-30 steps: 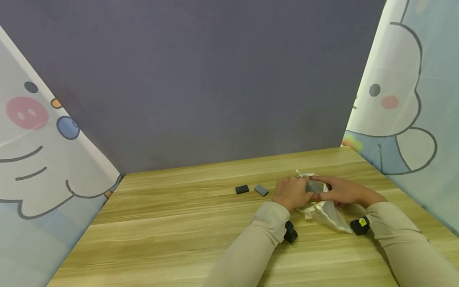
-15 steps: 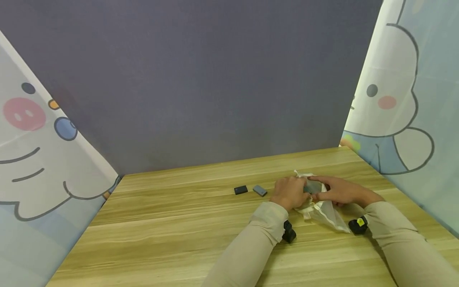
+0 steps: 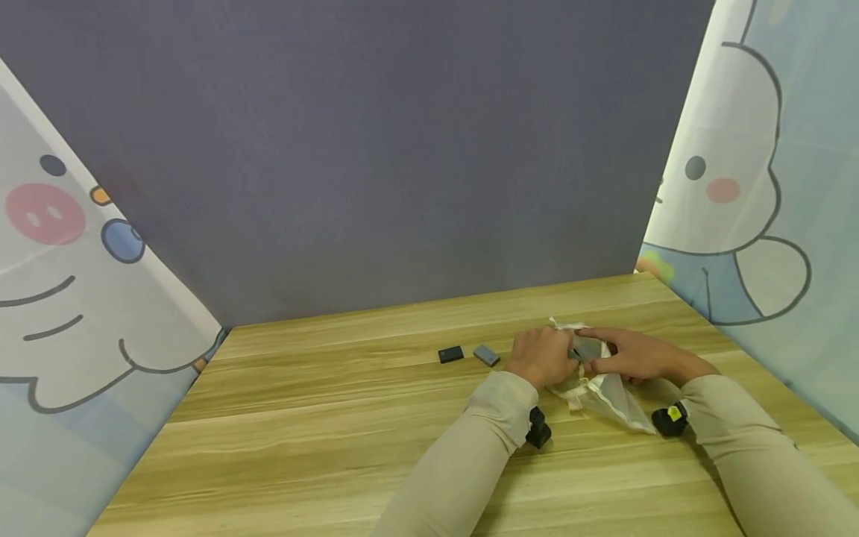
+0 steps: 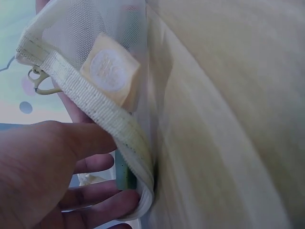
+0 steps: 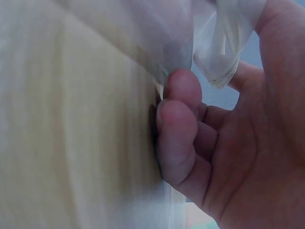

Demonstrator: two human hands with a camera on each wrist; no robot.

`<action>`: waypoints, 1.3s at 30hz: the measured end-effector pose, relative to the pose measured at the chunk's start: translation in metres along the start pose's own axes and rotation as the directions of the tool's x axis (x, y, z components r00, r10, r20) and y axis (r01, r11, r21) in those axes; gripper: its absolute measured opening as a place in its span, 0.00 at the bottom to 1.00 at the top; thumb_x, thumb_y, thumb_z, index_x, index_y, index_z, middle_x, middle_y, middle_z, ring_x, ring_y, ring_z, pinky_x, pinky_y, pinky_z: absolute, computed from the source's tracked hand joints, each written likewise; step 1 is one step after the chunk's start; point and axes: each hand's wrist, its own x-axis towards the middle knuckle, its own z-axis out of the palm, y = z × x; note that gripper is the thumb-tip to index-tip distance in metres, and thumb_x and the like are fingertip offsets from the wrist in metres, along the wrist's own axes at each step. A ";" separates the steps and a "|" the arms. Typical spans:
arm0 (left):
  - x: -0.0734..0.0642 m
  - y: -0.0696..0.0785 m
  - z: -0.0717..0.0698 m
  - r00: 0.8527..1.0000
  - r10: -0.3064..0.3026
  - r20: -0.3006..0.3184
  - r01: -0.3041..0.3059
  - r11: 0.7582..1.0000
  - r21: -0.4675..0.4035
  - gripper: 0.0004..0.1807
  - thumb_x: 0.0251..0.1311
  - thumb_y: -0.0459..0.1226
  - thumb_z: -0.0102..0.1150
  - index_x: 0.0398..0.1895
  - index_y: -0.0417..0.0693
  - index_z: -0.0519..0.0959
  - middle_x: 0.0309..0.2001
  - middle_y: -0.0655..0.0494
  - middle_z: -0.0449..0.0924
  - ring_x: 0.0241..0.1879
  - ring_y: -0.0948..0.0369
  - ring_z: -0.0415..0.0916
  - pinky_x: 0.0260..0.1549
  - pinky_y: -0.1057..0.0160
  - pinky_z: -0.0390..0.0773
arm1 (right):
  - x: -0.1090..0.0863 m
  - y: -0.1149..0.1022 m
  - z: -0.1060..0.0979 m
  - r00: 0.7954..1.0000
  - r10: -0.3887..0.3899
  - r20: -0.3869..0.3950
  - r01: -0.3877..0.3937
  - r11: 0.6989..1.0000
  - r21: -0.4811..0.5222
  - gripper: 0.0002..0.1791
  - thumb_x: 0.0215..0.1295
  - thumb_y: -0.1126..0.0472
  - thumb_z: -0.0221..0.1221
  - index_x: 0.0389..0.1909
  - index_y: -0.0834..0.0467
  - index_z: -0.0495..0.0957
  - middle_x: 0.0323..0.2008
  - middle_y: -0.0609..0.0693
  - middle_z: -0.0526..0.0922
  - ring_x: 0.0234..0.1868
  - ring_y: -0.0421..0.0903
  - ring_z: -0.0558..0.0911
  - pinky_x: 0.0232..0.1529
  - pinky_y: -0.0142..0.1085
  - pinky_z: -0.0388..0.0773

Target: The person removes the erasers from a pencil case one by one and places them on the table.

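Note:
A white translucent mesh zip bag (image 3: 611,403) lies on the table at the right, its mouth spread between both hands. My left hand (image 3: 540,356) is at the left side of the mouth. In the left wrist view, its thumb and fingers close around a small dark green block (image 4: 125,172) just inside the zip edge. A peach square label with a white round print (image 4: 109,70) and a cream zip pull (image 4: 43,85) show on the bag. My right hand (image 3: 634,356) grips the opposite edge of the mouth, where the mesh (image 5: 174,36) overlaps its fingertips.
A small black block (image 3: 451,354) and a grey block (image 3: 486,356) lie left of the hands on the wooden table (image 3: 302,440). A dark grey panel (image 3: 416,164) stands behind the table. Cartoon-printed curtains (image 3: 751,164) flank both sides.
The hands and the bag stay nearly in place. My left hand shifts slightly at the bag's mouth, and a darker edge now shows by its fingertips. The view has moved a little.

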 end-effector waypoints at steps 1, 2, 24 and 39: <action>0.000 0.000 0.000 1.000 -0.002 0.008 0.002 1.000 0.004 0.10 0.58 0.55 0.56 0.24 0.68 0.75 0.16 0.69 0.68 0.15 0.69 0.65 0.14 0.66 0.66 | 0.000 0.000 0.000 1.000 0.000 0.004 0.000 1.000 0.003 0.41 0.62 0.46 0.58 0.71 0.51 0.51 0.12 0.43 0.64 0.09 0.38 0.59 0.11 0.37 0.68; 0.000 0.000 0.000 1.000 -0.004 0.015 0.004 1.000 0.006 0.08 0.57 0.56 0.57 0.26 0.69 0.76 0.17 0.69 0.68 0.16 0.69 0.66 0.14 0.65 0.66 | 0.000 0.000 0.001 1.000 0.000 0.009 0.000 1.000 0.007 0.41 0.62 0.46 0.58 0.71 0.51 0.50 0.12 0.43 0.63 0.09 0.38 0.59 0.11 0.37 0.68; -0.005 0.002 -0.004 0.999 0.011 0.032 -0.016 0.989 0.145 0.17 0.57 0.63 0.48 0.27 0.69 0.79 0.17 0.66 0.70 0.16 0.67 0.67 0.14 0.64 0.67 | 0.001 0.002 0.000 1.000 0.015 0.000 -0.015 1.000 0.003 0.41 0.61 0.46 0.59 0.71 0.49 0.51 0.12 0.44 0.63 0.10 0.38 0.61 0.12 0.38 0.69; -0.005 0.002 -0.003 1.000 -0.003 0.026 -0.001 0.986 0.166 0.21 0.57 0.66 0.45 0.21 0.66 0.75 0.13 0.65 0.68 0.13 0.68 0.64 0.12 0.65 0.65 | 0.000 0.000 -0.002 1.000 -0.003 -0.001 0.003 0.999 -0.032 0.41 0.61 0.46 0.58 0.71 0.51 0.51 0.17 0.45 0.69 0.10 0.37 0.62 0.12 0.38 0.70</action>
